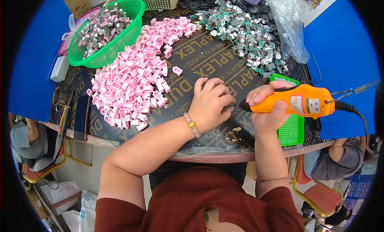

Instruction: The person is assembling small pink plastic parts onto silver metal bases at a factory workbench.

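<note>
My right hand (269, 106) is wrapped round an orange electric screwdriver (296, 101), held level with its black nose pointing left. At the tip of the screwdriver my left hand (212, 102) is closed, its fingers bent and pressed together. Whatever the left fingers hold is hidden behind them. A large heap of small pink plastic housings (132, 80) spreads to the left of my left hand. One loose pink housing (177, 71) lies apart from it. Beyond my right hand is a pile of clear and green parts with silvery round pieces (244, 36).
A green basket (138, 22) of assembled-looking parts stands far left. A bright green tray (294, 132) sits under the screwdriver's right side. The screwdriver hangs from a coiled cord (364, 88). A phone (82, 118) and scissors-like tool (64, 120) lie at the left edge. Other people sit on both sides.
</note>
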Available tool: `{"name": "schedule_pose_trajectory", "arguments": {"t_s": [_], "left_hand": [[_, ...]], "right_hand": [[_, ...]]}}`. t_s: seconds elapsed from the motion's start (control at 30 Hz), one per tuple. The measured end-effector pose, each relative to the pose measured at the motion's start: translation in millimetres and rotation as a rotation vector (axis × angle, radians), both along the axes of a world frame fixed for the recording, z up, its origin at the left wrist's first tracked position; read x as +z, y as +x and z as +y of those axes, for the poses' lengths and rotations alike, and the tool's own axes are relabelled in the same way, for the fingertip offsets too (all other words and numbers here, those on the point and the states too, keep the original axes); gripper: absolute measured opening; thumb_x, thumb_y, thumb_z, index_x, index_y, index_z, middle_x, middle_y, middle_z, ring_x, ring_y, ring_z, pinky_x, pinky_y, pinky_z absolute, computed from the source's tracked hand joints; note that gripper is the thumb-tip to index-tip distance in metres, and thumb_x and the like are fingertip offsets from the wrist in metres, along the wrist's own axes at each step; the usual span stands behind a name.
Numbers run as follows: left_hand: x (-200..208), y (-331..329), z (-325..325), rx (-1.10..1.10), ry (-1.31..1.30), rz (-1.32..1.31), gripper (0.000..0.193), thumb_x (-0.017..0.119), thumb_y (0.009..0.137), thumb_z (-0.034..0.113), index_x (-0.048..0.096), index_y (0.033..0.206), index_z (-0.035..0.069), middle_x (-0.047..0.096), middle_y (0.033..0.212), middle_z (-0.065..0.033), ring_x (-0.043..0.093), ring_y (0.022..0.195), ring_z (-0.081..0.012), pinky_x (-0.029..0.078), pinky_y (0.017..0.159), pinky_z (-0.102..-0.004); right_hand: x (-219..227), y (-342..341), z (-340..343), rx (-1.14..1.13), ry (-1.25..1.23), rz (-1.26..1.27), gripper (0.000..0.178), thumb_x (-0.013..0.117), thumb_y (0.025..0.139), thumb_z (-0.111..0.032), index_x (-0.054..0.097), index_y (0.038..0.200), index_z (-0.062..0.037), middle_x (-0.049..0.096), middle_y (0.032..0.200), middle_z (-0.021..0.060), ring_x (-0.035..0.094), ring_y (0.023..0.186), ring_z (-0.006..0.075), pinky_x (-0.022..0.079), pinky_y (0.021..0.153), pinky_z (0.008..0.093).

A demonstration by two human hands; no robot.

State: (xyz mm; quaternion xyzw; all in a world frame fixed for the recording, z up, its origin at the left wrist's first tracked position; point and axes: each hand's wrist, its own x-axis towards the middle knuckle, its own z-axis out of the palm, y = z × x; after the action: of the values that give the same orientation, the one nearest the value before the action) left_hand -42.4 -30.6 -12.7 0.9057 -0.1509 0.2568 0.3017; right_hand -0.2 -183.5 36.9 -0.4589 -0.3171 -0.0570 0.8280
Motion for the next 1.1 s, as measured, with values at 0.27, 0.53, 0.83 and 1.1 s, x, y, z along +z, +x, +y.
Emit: {"name": "schedule_pose_trajectory", "arguments": {"t_s": [0.27, 0.53, 0.83, 1.1], "left_hand": [[-2.8, 0.8, 0.7, -0.038, 0.024, -0.040, 0.010, 0.077, 0.069, 0.017, 0.069, 0.076, 0.016, 0.060, 0.089, 0.0037, 0.052, 0.113, -0.0220, 0.029, 0.098, -0.0488], [-2.1, -0.1, 0.8, -0.053, 0.048, -0.033, 0.018, 0.080, 0.065, 0.023, 0.068, 0.075, 0.015, 0.060, 0.089, 0.0031, 0.052, 0.112, -0.0222, 0.030, 0.097, -0.0480], [-3.7, 0.6, -2.3, -0.014, 0.073, 0.042, 0.026, 0.080, 0.063, 0.023, 0.071, 0.086, 0.014, 0.060, 0.094, 0.0005, 0.049, 0.115, -0.0232, 0.029, 0.102, -0.0500], [-6.2, -0.8, -2.9, -0.044, 0.115, 0.064, 0.020, 0.076, 0.066, 0.021, 0.072, 0.083, 0.013, 0.059, 0.091, -0.0016, 0.049, 0.114, -0.0238, 0.028, 0.103, -0.0516]], "right_hand": [[-0.1, -4.0, -3.5, -0.040, -0.014, -0.042, 0.056, 0.065, 0.088, -0.049, 0.044, 0.115, -0.0043, 0.057, 0.072, 0.0084, 0.056, 0.060, 0.0180, 0.051, 0.057, 0.0335], [-1.7, -4.5, -5.0, -0.029, -0.001, -0.044, 0.055, 0.066, 0.089, -0.048, 0.044, 0.115, -0.0039, 0.058, 0.072, 0.0085, 0.057, 0.060, 0.0174, 0.052, 0.058, 0.0332], [-3.7, -3.2, -3.3, 0.023, 0.001, 0.002, 0.052, 0.066, 0.090, -0.040, 0.044, 0.118, -0.0018, 0.059, 0.074, 0.0102, 0.057, 0.063, 0.0179, 0.052, 0.061, 0.0320], [-6.3, -3.9, 1.3, 0.056, 0.006, 0.007, 0.049, 0.067, 0.090, -0.034, 0.044, 0.117, -0.0001, 0.060, 0.073, 0.0108, 0.058, 0.064, 0.0184, 0.052, 0.062, 0.0316]]}}
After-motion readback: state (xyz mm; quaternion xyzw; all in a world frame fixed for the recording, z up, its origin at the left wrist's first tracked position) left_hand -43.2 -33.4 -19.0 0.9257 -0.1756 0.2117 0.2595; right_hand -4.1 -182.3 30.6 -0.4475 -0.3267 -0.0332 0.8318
